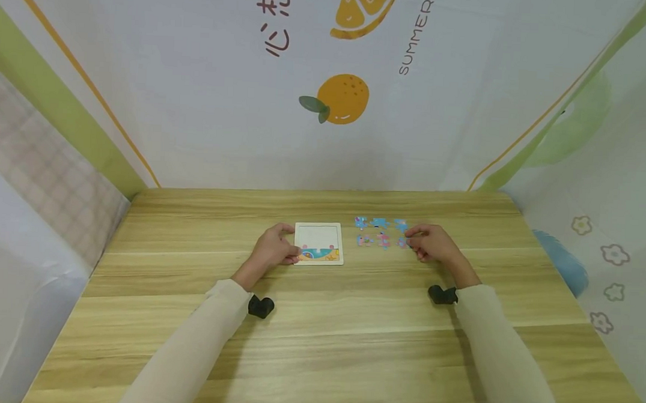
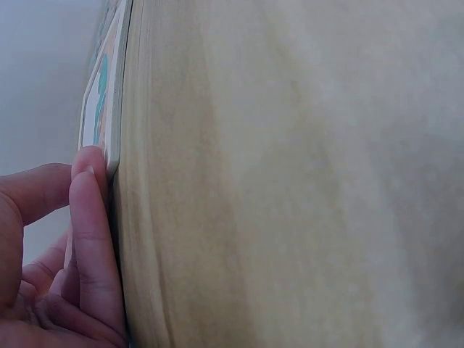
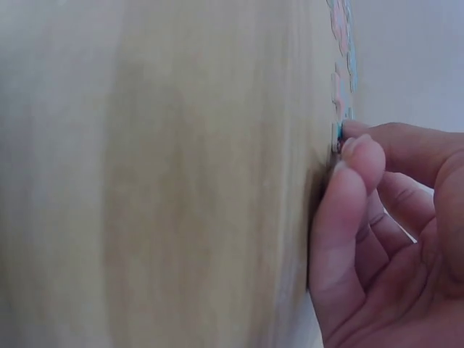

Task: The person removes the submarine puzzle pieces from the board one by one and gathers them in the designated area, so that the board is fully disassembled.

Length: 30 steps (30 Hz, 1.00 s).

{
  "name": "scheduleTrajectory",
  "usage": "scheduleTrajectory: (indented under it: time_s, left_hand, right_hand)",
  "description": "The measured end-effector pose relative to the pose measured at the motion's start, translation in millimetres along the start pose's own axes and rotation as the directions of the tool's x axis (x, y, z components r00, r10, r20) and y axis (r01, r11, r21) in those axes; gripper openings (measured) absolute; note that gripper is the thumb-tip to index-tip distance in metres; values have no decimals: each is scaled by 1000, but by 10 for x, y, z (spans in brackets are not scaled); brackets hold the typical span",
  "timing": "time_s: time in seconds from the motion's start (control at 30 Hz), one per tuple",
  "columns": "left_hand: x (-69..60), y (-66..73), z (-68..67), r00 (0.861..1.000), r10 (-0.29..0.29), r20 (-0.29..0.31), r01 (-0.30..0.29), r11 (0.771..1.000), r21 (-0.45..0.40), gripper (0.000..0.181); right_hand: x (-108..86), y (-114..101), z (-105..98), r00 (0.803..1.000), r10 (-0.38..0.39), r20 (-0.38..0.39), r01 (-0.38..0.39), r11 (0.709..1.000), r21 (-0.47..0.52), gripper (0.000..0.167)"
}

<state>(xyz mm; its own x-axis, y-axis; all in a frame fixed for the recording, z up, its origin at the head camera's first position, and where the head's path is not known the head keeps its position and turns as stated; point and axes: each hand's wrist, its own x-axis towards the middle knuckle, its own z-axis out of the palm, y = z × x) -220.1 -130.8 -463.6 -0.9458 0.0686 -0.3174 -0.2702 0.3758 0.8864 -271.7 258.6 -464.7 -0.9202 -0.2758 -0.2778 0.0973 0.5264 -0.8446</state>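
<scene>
A square white puzzle tray [image 1: 319, 225] lies flat on the table, with a blue and sandy beach picture filling its lower strip. My left hand [image 1: 271, 247] holds it by the left edge; in the left wrist view, fingertips overlap a corner of the tray [image 2: 112, 145]. To the right of the tray, several blue and pink jigsaw pieces [image 1: 380, 222] lie in two rows. My right hand [image 1: 433, 243] pinches the rightmost jigsaw piece [image 1: 402, 243] of the nearer row. In the right wrist view, fingertips partly hide that piece [image 3: 336, 136].
The wooden table [image 1: 349, 347] reaches back to a white curtain [image 1: 224, 113] printed with oranges and lettering. More printed cloth [image 1: 614, 226] hangs at the right side. Black wrist mounts [image 1: 261, 307] sit on both forearms, low over the table.
</scene>
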Motion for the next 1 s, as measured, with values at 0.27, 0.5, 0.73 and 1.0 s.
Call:
scheduleTrajectory:
  time_s: [0.27, 0.5, 0.73, 1.0]
  left_hand:
    - [-9, -1, -4, 1000, 9, 1, -9, 1000, 8, 59]
    - [3, -11, -7, 1000, 10, 5, -10, 1000, -3, 59]
    - [10, -20, -13, 1000, 17, 2, -17, 1000, -5, 59]
    - [19, -28, -10, 1000, 21, 2, -21, 1000, -8, 58]
  right_hand:
    - [8, -18, 0, 1000, 27, -3, -27, 1000, 9, 29]
    - [-22, -161, 53, 1000, -28, 1, 28, 999, -24, 30]
    - [52, -412, 247, 997, -83, -8, 82, 993, -84, 30]
    - [127, -666, 640, 994, -83, 75, 83, 997, -2, 28]
